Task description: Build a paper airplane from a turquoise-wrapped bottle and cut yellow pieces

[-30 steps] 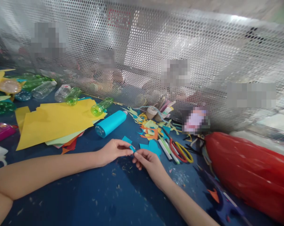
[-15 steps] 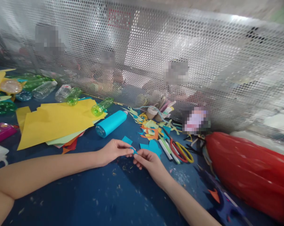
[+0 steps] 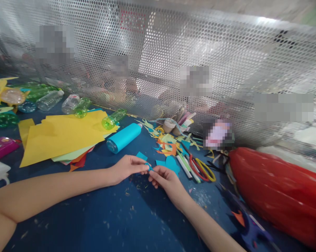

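Observation:
Between my fingertips is a small piece of blue paper (image 3: pixel 149 167), mostly covered by the fingers. My left hand (image 3: pixel 129 169) pinches its left end, and my right hand (image 3: pixel 165 179) pinches the right end. Just beyond the hands lie blue paper cut-outs (image 3: pixel 171 165), one with a rounded edge. A plastic bottle wrapped in blue paper (image 3: pixel 125 137) rests on its side behind my left hand. To the right of the cut-outs are glue sticks (image 3: pixel 184 166) and scissors with red and yellow handles (image 3: pixel 203 169).
Yellow paper sheets (image 3: pixel 66 134) and clear and green bottles (image 3: pixel 50 100) lie at left. Paper scraps (image 3: pixel 168 143) sit before a perforated metal screen (image 3: pixel 158 45), with people behind it. A red plastic bag (image 3: pixel 275 192) and a blue glue gun (image 3: pixel 255 231) are at right.
Almost nothing differs. Both hands keep their pinch on the small blue paper piece, with only a very slight shift of the fingers.

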`<state>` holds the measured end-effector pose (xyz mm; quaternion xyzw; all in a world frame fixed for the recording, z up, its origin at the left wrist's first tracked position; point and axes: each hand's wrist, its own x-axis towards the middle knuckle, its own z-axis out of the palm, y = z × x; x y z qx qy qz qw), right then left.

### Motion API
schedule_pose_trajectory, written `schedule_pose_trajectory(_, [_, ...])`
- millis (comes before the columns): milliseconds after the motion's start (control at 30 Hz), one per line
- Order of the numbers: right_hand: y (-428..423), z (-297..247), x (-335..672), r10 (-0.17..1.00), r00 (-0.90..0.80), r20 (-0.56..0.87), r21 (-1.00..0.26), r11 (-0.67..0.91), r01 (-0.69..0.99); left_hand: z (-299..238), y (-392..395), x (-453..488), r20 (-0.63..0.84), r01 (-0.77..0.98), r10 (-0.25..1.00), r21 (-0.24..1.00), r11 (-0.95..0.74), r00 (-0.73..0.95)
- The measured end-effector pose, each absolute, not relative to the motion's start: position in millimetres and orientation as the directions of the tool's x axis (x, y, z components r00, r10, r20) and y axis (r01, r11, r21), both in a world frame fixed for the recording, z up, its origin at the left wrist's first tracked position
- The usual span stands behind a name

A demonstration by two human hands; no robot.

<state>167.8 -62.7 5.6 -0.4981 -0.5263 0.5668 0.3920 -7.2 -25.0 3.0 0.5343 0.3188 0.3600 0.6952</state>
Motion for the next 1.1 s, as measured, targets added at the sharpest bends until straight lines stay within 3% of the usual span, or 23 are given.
schedule_pose_trajectory(300, [-61.9,1.3,167.9,0.97,-0.161,-0.18,-0.982,-0.186,-0.021,-2.5,-22.4,-8.0,-0.019,-0.145,0.881,0.984,0.099,0.474])
schedule_pose_trajectory(533, [-62.9,1.8,165.3,0.974,-0.146,-0.173,-0.985,-0.173,0.01,-4.9,-22.1,-7.9,-0.012,-0.08,0.878,0.995,0.057,0.478])
schedule_pose_trajectory(1100, [-63.4,2.1,166.5,0.968,-0.2,-0.154,-0.988,-0.146,0.053,-2.5,-23.7,-6.8,0.019,-0.108,0.846,0.993,0.046,0.533])
